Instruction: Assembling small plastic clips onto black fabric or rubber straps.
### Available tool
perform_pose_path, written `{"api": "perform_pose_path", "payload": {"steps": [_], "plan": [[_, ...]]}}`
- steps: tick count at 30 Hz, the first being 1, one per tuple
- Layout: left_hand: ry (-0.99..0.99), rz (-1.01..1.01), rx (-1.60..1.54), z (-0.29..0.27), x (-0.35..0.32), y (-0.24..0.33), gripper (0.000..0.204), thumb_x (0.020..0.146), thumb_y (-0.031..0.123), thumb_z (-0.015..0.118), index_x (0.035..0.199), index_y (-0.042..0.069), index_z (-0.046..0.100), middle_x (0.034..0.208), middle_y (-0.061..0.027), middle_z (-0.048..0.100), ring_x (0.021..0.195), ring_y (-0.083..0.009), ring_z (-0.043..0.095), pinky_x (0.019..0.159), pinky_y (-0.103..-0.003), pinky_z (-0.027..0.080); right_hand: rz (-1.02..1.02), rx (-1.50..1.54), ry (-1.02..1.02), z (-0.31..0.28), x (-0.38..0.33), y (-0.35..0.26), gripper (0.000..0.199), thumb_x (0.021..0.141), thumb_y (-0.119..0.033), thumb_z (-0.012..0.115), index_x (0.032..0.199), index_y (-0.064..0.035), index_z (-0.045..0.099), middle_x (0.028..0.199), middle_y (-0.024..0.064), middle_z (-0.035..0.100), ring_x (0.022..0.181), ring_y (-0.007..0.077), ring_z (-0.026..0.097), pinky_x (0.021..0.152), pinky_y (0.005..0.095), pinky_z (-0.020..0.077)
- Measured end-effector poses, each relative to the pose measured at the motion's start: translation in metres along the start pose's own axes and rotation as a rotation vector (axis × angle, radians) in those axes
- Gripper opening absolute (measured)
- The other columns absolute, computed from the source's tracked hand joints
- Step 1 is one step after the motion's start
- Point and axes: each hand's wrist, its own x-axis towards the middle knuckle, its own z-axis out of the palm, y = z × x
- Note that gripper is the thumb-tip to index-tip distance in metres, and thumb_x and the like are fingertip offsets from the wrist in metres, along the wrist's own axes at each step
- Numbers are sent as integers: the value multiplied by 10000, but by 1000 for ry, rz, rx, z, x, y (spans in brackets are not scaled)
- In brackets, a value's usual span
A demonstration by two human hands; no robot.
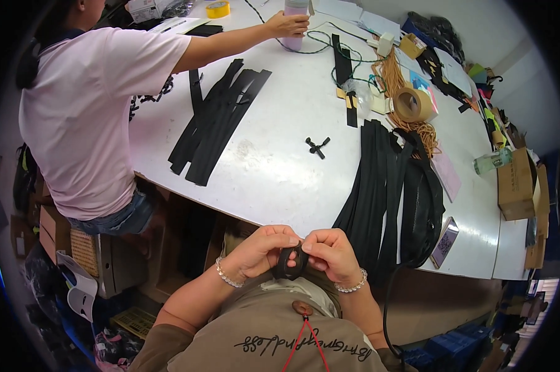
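Close in front of my body, over the near table edge, my left hand (264, 251) and my right hand (330, 255) meet with fingers pinched. Between them they hold a small black looped piece (283, 268), perhaps a strip of zipper tape; its exact kind is hard to make out. To the right of my hands, a bundle of long black zipper strips (370, 192) hangs over the table's edge. A few small black parts (317, 147), possibly zipper sliders, lie on the white table (280, 180) ahead.
More black strips (221, 118) lie at the left. Beside them stands a co-worker (100, 105), whose hand grips a lilac bottle (294, 25). A black bag (423, 204), a phone (444, 243), a tape roll (412, 104) and a cardboard box (514, 185) are on the right.
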Motion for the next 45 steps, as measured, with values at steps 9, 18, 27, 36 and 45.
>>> {"api": "perform_pose_path", "payload": {"steps": [9,18,27,36,45], "plan": [[132,112,14,1,-11,10,128,847,134,570,866,8,577,725,-41,584,637,-96,560,590,-211,488,-76,-32,-10,13,2,4,112,852,-72,585,801,27,596,662,35,575,487,61,485,438,174,378],[164,165,115,5,-10,14,97,842,109,565,847,13,581,690,-43,582,602,-96,562,572,-214,492,-2,70,-17,16,9,-3,152,819,-71,616,695,-18,544,587,-20,504,442,25,402,391,169,300],[151,165,210,4,-12,17,69,836,89,573,817,24,583,705,-34,589,600,-84,562,560,-213,489,46,-64,-44,18,15,-10,164,798,-61,609,662,-37,521,542,-30,475,420,17,346,384,173,228],[143,190,394,4,-13,20,40,809,46,577,792,11,568,692,-48,587,584,-99,560,548,-217,473,74,-213,-62,19,15,-18,164,779,-37,615,642,-39,525,599,-58,494,520,-2,406,454,158,300],[129,166,460,2,-12,20,30,808,19,572,790,0,557,699,-58,586,589,-111,561,554,-236,479,-63,-299,7,21,15,-11,162,764,-18,628,637,-38,529,557,-74,473,476,-21,348,417,163,232]]}}
